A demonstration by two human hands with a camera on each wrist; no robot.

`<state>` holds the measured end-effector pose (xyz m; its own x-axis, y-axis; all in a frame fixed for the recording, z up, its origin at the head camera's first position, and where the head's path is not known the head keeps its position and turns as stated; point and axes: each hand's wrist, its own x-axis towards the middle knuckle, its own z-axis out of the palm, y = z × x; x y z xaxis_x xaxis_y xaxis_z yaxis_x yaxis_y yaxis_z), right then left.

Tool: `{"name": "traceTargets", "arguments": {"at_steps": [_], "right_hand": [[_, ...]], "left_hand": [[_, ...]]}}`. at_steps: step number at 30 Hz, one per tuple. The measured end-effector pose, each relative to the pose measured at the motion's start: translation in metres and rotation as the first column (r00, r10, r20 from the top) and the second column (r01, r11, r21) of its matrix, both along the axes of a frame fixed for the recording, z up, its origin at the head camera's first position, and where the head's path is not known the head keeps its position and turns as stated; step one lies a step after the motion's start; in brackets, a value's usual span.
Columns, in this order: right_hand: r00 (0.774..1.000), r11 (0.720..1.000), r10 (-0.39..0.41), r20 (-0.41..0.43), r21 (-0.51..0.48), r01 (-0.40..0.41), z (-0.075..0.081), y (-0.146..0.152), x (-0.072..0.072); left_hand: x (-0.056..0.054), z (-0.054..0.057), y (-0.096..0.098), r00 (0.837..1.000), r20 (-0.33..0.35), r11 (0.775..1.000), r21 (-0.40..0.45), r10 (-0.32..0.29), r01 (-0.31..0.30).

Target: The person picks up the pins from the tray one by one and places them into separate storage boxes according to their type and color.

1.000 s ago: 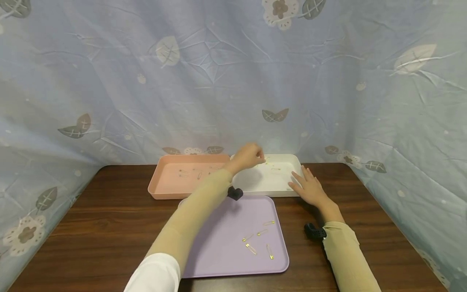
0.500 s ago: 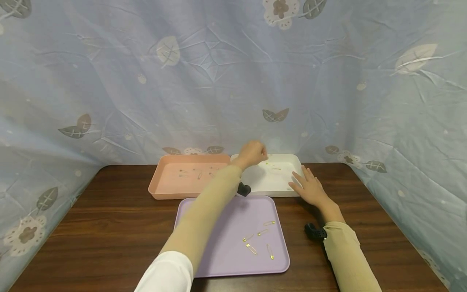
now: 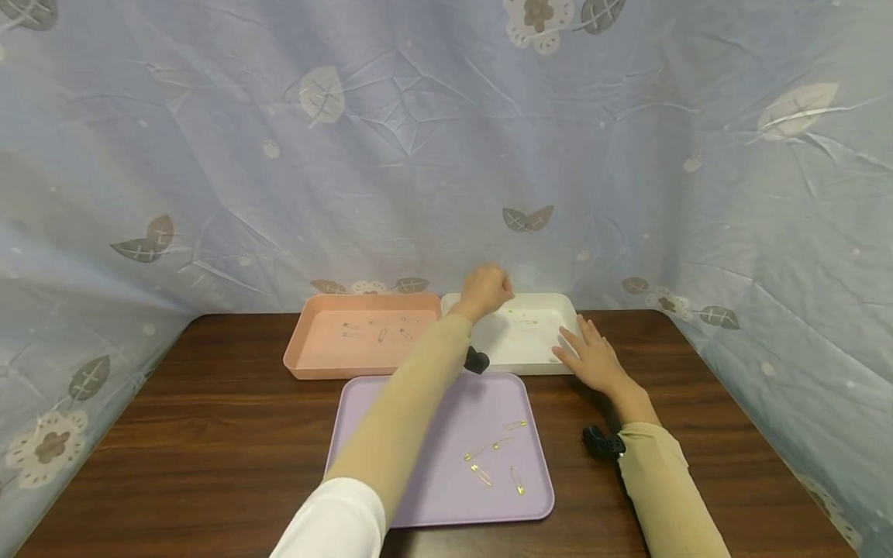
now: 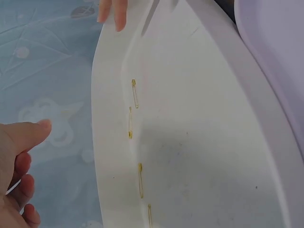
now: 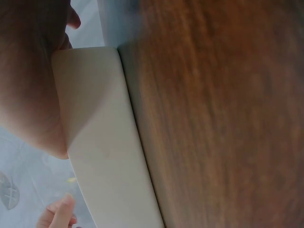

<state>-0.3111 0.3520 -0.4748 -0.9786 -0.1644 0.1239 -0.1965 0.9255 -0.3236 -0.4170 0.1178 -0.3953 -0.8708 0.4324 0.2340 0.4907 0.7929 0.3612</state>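
Observation:
My left hand (image 3: 486, 292) is over the back of the white tray (image 3: 519, 360), near its far rim. In the left wrist view, that hand's thumb (image 4: 40, 130) extends apart from loosely curled fingers, with nothing visible between them. Several gold safety pins (image 4: 140, 180) lie along the tray's far inner wall. A small yellow bit (image 5: 71, 179) shows above the left thumb in the right wrist view. My right hand (image 3: 593, 360) rests with spread fingers at the white tray's right edge; its fingertips (image 4: 120, 21) reach over the rim in the left wrist view.
A lilac tray (image 3: 439, 511) lies in front with several gold safety pins (image 3: 481, 474). A peach tray (image 3: 321, 364) with several silver safety pins (image 3: 382, 335) stands left of the white one. Dark wooden tabletop (image 3: 174, 457) surrounds them, with a blue patterned curtain (image 3: 391, 194) behind.
My left hand has moved right and slightly farther back over the white tray, uncovering more of the peach tray. The right hand stays in place.

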Motion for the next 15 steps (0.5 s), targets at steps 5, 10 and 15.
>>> {"name": "traceTargets", "arguments": {"at_steps": [5, 10, 15], "right_hand": [[1.000, 1.000, 0.003, -0.009, -0.002, -0.003, 0.000, 0.001, -0.001], [1.000, 1.000, 0.010, -0.001, -0.016, -0.010, 0.001, 0.001, 0.000], [1.000, 1.000, 0.007, 0.003, -0.025, -0.007, 0.000, 0.002, 0.000]], "left_hand": [[0.001, -0.001, 0.002, 1.000, -0.014, 1.000, 0.016, 0.016, -0.016], [0.003, -0.002, -0.002, 1.000, -0.010, 0.999, 0.040, 0.012, -0.012], [0.004, -0.005, -0.010, 0.999, -0.032, 0.999, 0.040, 0.010, -0.009]]}}
